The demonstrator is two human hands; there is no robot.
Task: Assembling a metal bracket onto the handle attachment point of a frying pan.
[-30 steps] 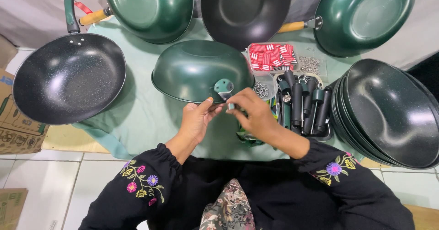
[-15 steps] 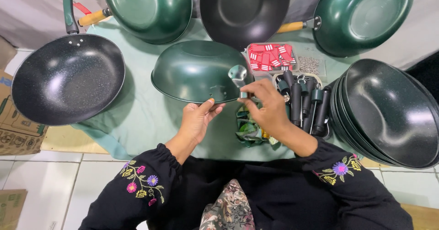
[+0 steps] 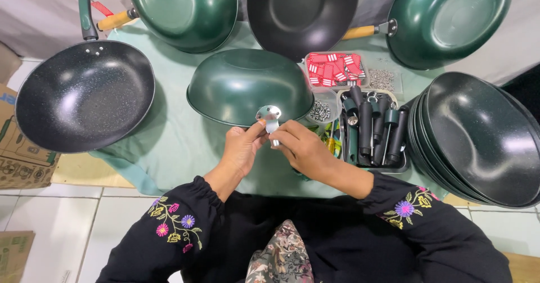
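Your left hand (image 3: 243,148) and right hand (image 3: 301,148) are bare, with no gloves, rings or bracelets showing. You wear a black long-sleeved top whose cuffs are gathered tight at the wrists. Each sleeve carries embroidered flowers near the cuff: pink, purple and yellow blooms with green leaves on your left sleeve (image 3: 174,227), a purple flower with pink and yellow sprigs on your right sleeve (image 3: 402,210). A brown-and-grey floral-patterned cloth (image 3: 281,255) covers your lap.
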